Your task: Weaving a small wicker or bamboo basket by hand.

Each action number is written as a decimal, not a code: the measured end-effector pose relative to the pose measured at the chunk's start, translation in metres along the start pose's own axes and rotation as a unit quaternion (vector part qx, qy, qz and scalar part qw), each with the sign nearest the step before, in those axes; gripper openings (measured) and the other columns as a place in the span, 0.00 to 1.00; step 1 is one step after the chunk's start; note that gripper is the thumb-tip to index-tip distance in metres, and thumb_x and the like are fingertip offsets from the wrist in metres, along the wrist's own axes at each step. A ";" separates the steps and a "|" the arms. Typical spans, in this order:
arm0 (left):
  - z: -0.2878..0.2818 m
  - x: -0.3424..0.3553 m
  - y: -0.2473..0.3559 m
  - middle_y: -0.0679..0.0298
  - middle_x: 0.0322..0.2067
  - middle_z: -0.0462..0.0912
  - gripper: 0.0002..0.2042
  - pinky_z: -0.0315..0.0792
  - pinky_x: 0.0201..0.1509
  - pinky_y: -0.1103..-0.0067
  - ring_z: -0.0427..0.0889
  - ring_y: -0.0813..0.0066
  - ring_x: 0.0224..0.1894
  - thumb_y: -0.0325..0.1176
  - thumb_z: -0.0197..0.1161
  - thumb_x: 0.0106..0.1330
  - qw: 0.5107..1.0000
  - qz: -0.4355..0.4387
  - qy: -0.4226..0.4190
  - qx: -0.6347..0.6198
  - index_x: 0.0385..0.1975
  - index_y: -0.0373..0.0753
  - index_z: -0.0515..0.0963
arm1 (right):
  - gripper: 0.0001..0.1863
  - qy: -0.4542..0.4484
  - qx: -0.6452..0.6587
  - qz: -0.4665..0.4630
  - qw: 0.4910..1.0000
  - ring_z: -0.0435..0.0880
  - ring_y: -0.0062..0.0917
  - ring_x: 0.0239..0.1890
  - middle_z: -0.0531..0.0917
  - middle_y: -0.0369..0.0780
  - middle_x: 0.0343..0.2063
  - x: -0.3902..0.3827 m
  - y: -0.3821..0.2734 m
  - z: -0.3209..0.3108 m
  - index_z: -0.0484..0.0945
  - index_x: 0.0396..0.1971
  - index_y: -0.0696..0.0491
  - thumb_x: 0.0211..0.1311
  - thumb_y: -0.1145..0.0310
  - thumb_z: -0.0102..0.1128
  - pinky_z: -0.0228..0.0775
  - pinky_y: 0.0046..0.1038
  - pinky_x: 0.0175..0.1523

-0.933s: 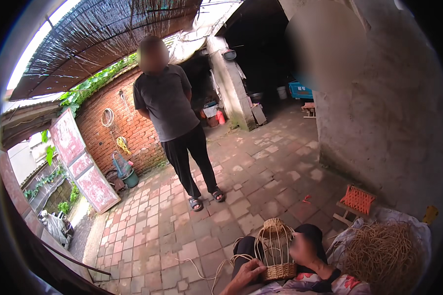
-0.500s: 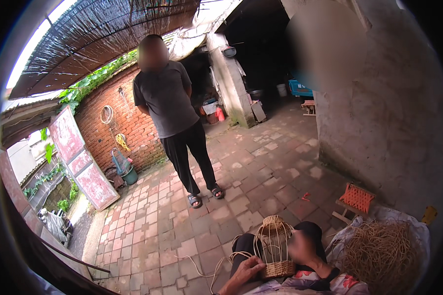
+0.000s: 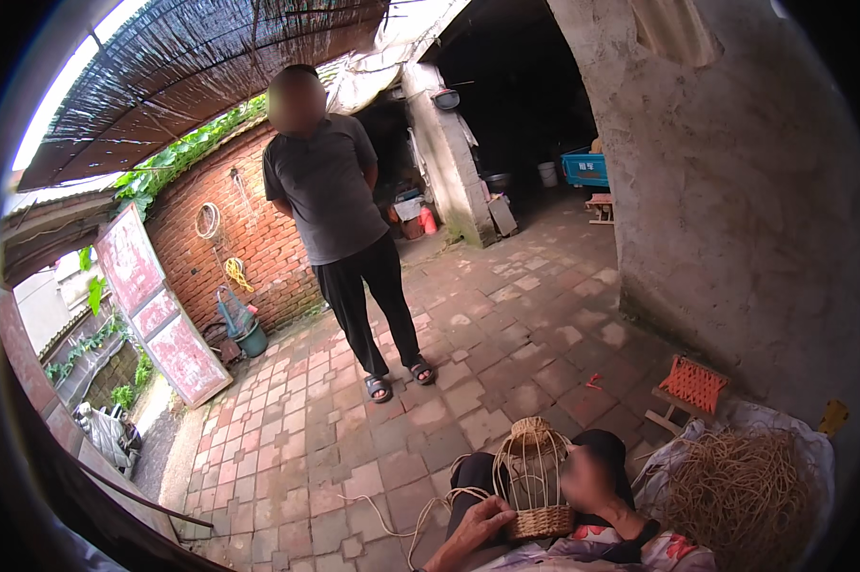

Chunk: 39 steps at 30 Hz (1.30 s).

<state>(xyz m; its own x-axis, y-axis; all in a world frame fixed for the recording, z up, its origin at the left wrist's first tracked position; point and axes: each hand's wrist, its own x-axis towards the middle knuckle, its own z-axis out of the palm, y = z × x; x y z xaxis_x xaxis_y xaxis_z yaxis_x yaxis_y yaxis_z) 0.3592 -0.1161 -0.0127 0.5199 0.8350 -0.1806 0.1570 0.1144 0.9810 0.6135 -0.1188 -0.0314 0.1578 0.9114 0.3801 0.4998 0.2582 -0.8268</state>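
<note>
On my dark-trousered lap stands a tan wicker piece (image 3: 544, 522), with a woven lower band, upright open ribs and a small woven cap. My left hand (image 3: 478, 529) pinches the band at its left side, where loose pale strands (image 3: 403, 534) trail off leftward. My right hand (image 3: 592, 491) is at the right side of the ribs, wrist bent; its fingers are blurred, so their grip cannot be made out. A heap of loose cane (image 3: 735, 486) lies on white sacking at my right.
A person (image 3: 325, 210) in a grey shirt stands facing me on the paving (image 3: 258, 429). An orange woven stool (image 3: 687, 386) is beside the concrete wall (image 3: 735, 238) on the right. A pale pink door (image 3: 158, 300) stands open leftward; a dark opening with a blue cart (image 3: 583, 170) lies behind.
</note>
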 end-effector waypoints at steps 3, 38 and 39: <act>0.002 -0.003 0.001 0.74 0.22 0.70 0.08 0.60 0.25 0.87 0.65 0.87 0.23 0.38 0.62 0.67 1.000 0.005 0.000 0.003 0.32 0.40 0.75 | 0.29 0.001 0.005 -0.001 1.000 0.81 0.32 0.23 0.78 0.43 0.22 -0.003 -0.004 -0.003 0.69 0.52 0.55 0.44 0.72 0.62 0.75 0.31 0.31; -0.006 -0.024 0.021 0.62 0.24 0.74 0.10 0.69 0.26 0.76 0.74 0.74 0.22 0.37 0.64 0.61 0.945 0.067 0.211 0.240 0.33 0.35 0.79 | 0.15 -0.067 -0.056 -0.118 0.989 0.82 0.36 0.31 0.78 0.41 0.32 0.013 -0.053 -0.019 0.76 0.40 0.51 0.51 0.66 0.66 0.74 0.33 0.33; -0.005 -0.024 0.021 0.62 0.24 0.74 0.10 0.69 0.26 0.76 0.74 0.74 0.22 0.37 0.64 0.61 0.945 0.066 0.213 0.238 0.33 0.35 0.79 | 0.15 -0.070 -0.056 -0.119 0.989 0.82 0.36 0.31 0.78 0.41 0.32 0.009 -0.053 -0.021 0.76 0.40 0.51 0.51 0.66 0.66 0.74 0.33 0.33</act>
<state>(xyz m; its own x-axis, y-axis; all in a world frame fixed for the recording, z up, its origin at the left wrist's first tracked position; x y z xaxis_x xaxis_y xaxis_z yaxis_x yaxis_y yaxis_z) 0.3455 -0.1310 0.0130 0.1920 0.9777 0.0851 0.5273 -0.1759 0.8313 0.6061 -0.1309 0.0245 -0.0919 0.8666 0.4905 0.6009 0.4411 -0.6666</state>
